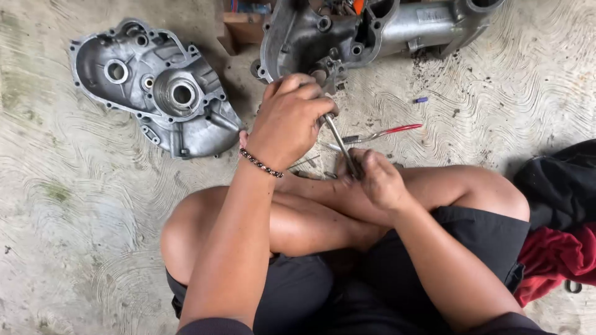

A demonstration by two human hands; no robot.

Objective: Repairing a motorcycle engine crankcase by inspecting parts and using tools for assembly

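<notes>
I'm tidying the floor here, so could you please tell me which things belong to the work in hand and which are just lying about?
In use:
left hand
right hand
metal rod tool, held by both hands
engine casing that the tool's top end meets

Lying about:
detached casing cover
red-handled tool
small blue bit
dark and red cloth

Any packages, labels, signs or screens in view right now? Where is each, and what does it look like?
Box: top edge, left of the engine casing; brown, open-topped, with colourful items inside, partly cut off.
Label: on the casing's grey arm, top right; small pale rectangle.
No signs or screens.
</notes>
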